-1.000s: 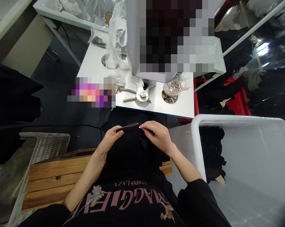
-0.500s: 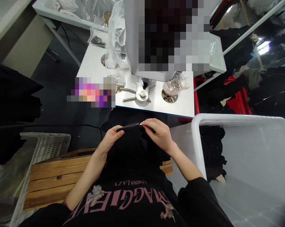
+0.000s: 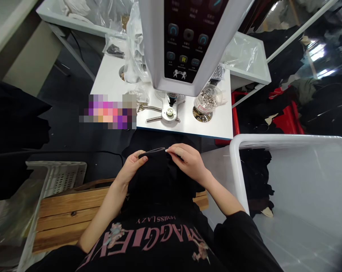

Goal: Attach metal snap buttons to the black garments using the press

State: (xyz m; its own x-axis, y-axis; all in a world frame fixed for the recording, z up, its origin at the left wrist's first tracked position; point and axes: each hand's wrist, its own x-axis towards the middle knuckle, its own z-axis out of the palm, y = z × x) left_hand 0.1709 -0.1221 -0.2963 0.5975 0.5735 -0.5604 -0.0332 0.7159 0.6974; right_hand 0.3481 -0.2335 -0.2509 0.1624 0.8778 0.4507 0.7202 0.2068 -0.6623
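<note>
A tall white press machine with dark button panel (image 3: 182,41) stands on a flat white table (image 3: 116,71), beside a clear round jar of silver studs (image 3: 207,99). A large white plastic bin (image 3: 273,138) is at right. On the lap lies a soft black cloth garment (image 3: 156,181); the left hand (image 3: 132,168) and right hand (image 3: 186,160) pinch its folded edge narrowly between thumb and fingers, close together.

"MISS LAZY" on shirt (image 3: 156,241), "R" on button (image 3: 183,59)

White workbench (image 3: 216,126) holding a jar of studs (image 3: 208,99)
</note>
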